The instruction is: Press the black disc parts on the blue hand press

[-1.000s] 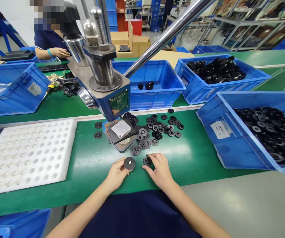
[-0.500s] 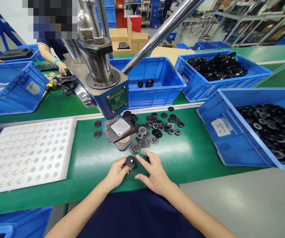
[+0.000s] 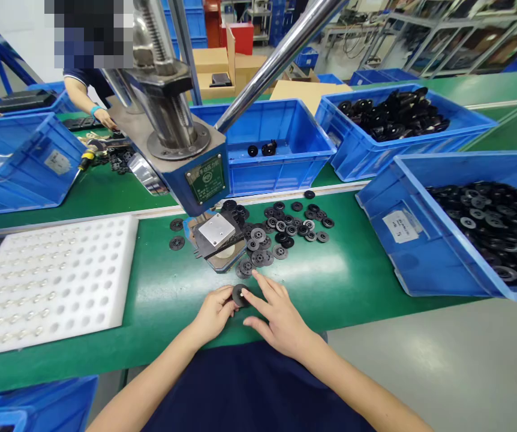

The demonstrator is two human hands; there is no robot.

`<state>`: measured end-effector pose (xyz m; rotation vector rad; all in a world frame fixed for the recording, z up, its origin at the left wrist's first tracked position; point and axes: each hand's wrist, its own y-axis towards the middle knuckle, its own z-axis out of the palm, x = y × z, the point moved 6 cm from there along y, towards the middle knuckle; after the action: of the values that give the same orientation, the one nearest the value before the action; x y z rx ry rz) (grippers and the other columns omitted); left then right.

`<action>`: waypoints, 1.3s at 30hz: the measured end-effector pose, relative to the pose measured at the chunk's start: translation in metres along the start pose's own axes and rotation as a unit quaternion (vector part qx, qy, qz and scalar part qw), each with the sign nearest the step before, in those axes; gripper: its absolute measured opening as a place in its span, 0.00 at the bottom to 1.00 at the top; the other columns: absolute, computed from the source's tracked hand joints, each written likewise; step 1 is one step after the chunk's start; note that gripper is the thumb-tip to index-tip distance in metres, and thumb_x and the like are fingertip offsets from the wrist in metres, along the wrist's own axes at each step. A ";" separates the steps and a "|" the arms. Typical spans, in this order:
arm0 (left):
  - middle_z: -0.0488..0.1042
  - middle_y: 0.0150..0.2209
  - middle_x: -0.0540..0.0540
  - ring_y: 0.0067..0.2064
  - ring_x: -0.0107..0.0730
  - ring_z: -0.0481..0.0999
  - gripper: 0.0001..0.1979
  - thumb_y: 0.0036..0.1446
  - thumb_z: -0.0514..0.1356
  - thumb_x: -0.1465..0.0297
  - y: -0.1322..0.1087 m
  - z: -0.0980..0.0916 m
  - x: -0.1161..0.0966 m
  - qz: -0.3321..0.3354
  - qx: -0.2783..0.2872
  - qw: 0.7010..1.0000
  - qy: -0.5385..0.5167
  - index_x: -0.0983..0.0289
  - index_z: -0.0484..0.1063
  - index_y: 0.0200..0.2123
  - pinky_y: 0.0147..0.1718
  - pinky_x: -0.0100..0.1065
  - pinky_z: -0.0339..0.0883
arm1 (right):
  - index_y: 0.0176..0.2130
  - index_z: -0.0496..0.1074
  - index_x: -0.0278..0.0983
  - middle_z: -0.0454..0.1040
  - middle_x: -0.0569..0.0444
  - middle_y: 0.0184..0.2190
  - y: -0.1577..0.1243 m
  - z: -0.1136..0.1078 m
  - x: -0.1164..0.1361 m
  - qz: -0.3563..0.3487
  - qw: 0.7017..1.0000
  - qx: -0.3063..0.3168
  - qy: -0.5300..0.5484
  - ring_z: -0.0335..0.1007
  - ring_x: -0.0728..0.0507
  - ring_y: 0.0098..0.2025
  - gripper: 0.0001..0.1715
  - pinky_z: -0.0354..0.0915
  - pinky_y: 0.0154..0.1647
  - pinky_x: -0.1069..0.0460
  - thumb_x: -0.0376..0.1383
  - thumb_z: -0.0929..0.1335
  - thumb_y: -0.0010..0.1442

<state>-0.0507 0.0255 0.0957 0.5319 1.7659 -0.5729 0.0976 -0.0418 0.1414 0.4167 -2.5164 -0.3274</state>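
A round black plastic disc [image 3: 239,296] is pinched by its left edge in my left hand [image 3: 216,312], just above the green table. My right hand [image 3: 279,311] is beside it with fingers spread, the index fingertip touching the disc's face near the middle. A small pale spot shows at that fingertip; what it is I cannot make out. Beyond my hands stands a hand press [image 3: 204,180], with a silver metal plate [image 3: 217,230] on its base. Loose black discs [image 3: 279,251] lie around the right side of the base.
A white foam tray [image 3: 121,270] with rows of small metal parts lies left. Blue bins [image 3: 280,168] stand behind the press; another blue bin [image 3: 388,252] full of black discs is on the right. The press's long lever [image 3: 280,66] slants overhead. A co-worker's arm [image 3: 81,96] reaches in at back left.
My right index finger has come onto the face of the disc. The dark piece seen behind my right fingers is no longer visible. My left hand keeps its hold.
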 end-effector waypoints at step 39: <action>0.82 0.39 0.58 0.39 0.37 0.82 0.15 0.59 0.56 0.79 -0.011 -0.003 -0.008 0.192 -0.115 0.968 0.113 0.62 0.79 0.43 0.39 0.37 0.77 | 0.49 0.70 0.35 0.74 0.47 0.40 0.021 0.002 0.023 0.018 0.993 -0.087 0.082 0.68 0.41 0.41 0.18 0.68 0.41 0.44 0.39 0.72 0.62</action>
<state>-0.0576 0.0181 0.1053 0.7742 1.8474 -0.0351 0.0733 -0.0307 0.1575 0.3160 -2.3106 -0.4742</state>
